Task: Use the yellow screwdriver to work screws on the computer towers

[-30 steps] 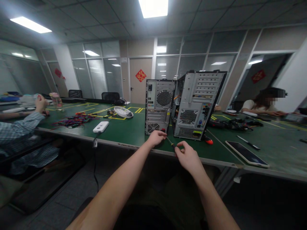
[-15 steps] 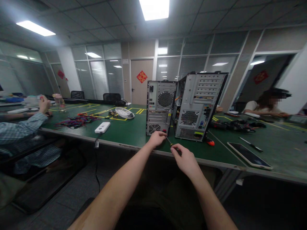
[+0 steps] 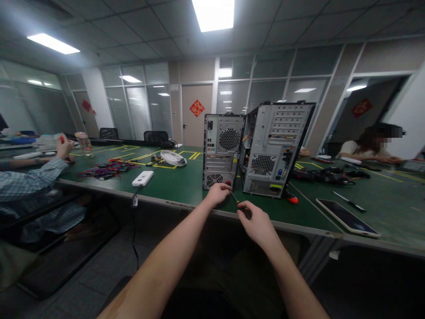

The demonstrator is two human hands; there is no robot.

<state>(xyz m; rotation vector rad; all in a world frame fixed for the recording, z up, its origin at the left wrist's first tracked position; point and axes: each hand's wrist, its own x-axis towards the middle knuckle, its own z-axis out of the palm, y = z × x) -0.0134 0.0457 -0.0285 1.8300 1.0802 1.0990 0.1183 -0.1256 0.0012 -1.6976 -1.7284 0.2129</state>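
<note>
Holding a screwdriver [image 3: 237, 202], the right hand [image 3: 256, 220] faces the left hand [image 3: 218, 194].

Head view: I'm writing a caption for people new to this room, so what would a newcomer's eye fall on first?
Probably the larger computer tower, right of centre on the green table, its back to the camera, with a smaller tower to its left. In front, the right hand holds a slim screwdriver angled toward the left hand. A red diamond sign stands out on the door behind.

From here I see, at centre, a narrow grey metal computer tower [image 3: 219, 163], matt — lower right, a flat black-screened phone [image 3: 347, 217], glossy.
</note>
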